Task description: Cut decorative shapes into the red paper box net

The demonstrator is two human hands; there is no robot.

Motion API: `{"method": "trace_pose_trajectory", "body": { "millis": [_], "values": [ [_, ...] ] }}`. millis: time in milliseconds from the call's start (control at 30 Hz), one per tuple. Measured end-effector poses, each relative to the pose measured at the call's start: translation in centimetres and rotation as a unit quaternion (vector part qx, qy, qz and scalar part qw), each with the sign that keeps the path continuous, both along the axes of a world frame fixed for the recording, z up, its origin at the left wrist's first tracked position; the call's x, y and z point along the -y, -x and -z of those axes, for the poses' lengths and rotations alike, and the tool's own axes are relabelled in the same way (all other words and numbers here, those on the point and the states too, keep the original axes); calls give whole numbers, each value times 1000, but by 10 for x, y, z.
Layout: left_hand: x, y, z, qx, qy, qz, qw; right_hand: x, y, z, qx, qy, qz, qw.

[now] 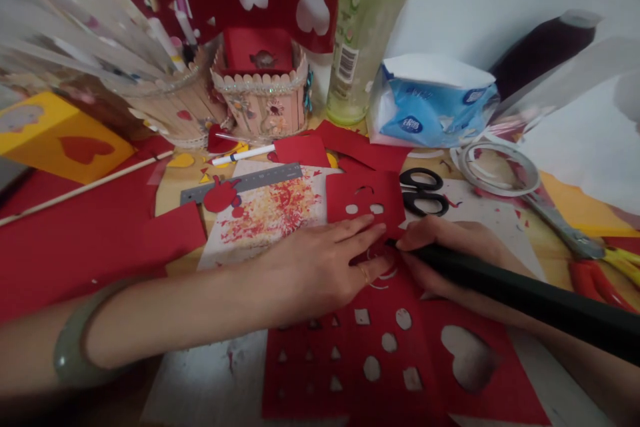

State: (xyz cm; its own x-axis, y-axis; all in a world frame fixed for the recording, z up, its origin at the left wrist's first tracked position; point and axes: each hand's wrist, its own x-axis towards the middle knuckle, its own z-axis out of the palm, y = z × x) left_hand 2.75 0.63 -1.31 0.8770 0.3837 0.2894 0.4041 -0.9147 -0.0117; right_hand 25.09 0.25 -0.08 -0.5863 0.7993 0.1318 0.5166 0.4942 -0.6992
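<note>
My left hand [320, 267] lies flat with fingers stretched out, pressing down a red paper sheet [395, 353] that has hearts, triangles and round holes cut out of it. A ring shows on one finger and a pale green bangle sits on that wrist. My right hand [445, 247] is closed around a long black tool [520, 293], its tip touching the red sheet right beside my left fingertips. A smaller red piece [363, 197] with holes lies just beyond my hands.
Black-handled scissors [423, 190], a grey ruler [245, 181], a paint-stained white sheet [273, 210], a tape roll [500, 170], red-and-yellow pliers [595, 260], a tissue pack [435, 107], a green bottle [365, 33], a stick-built box [263, 100] and pen holder crowd the table.
</note>
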Motion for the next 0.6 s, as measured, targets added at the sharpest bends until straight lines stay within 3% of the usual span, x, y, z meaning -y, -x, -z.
{"method": "trace_pose_trajectory", "body": {
  "millis": [367, 600],
  "values": [
    [1, 0, -3, 5, -8, -10, 1000, 2, 1, 0, 25, -34, 7, 999],
    [1, 0, -2, -4, -11, -8, 1000, 3, 6, -2, 18, -33, 48, 998]
  ]
}}
